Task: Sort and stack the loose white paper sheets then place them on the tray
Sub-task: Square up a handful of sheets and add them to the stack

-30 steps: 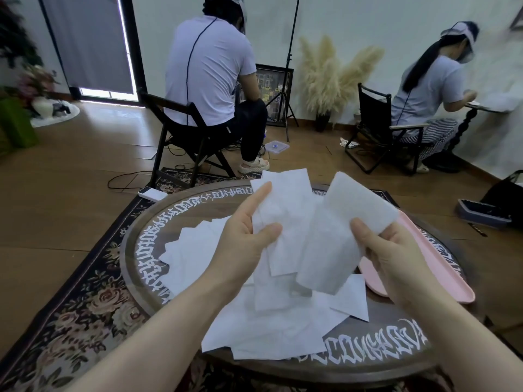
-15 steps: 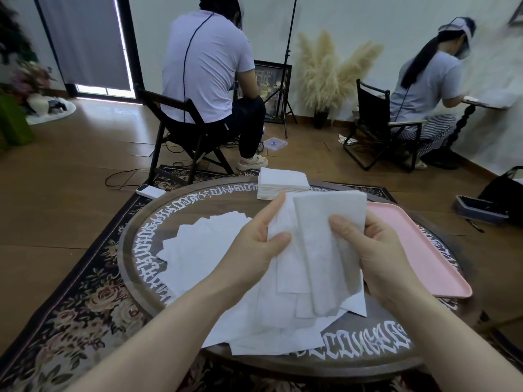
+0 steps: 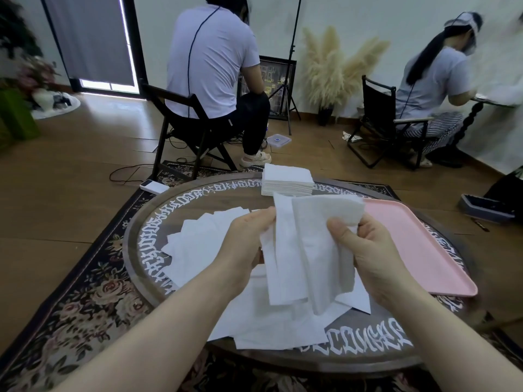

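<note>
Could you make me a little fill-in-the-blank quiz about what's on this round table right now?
1. The tray is coloured ____.
2. Both hands, left hand and right hand, hold white ____ sheets.
3. The neat stack sits at the table's ____ edge.
4. The tray holds ____ sheets.

Answers: pink; paper; far; no

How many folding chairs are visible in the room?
2: a dark wooden folding chair behind the table at left, and a black folding chair near the right wall. Both occupied; others may sit outside the view.
</note>
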